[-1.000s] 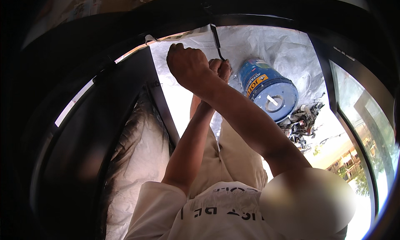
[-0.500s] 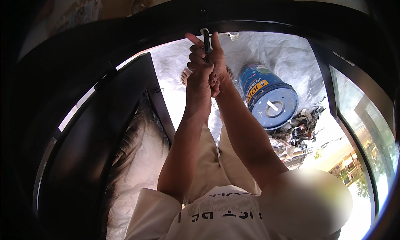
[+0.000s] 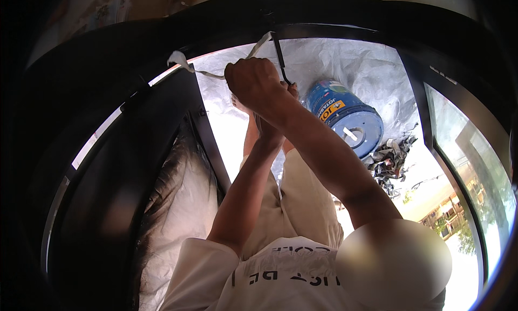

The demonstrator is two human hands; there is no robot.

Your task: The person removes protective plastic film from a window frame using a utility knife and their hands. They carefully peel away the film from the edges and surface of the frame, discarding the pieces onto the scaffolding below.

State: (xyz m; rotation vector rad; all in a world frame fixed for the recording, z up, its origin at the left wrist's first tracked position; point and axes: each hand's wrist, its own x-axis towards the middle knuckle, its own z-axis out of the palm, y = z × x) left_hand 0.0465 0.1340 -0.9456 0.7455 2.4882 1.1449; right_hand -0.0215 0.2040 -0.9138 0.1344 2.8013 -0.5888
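My right hand [image 3: 252,80], a fist, grips a pale strip of tape [image 3: 260,45]. The strip runs up to the edge of a black frame [image 3: 324,29], and its loose tail curls out to the left. Crossing under my right forearm, my left hand [image 3: 271,132] shows little beyond the wrist; its fingers are hidden. A black tool with a thin bent rod [image 3: 279,55] stands beside the tape, its upper end at the frame. Its rod bends back toward my hidden left hand, which seems to hold it. Whether it is a small paint roller, I cannot tell.
A blue lidded bucket [image 3: 357,128] stands on pale sheeting [image 3: 356,60] beyond my right forearm. Crumpled dark scraps [image 3: 393,157] lie beside it. A black panel [image 3: 102,187] rises at the left, and a glazed frame [image 3: 458,154] at the right.
The tape has come partly away from the frame. My right hand has closed on it and moved left and nearer, across my left wrist. The black tool has shifted slightly right.
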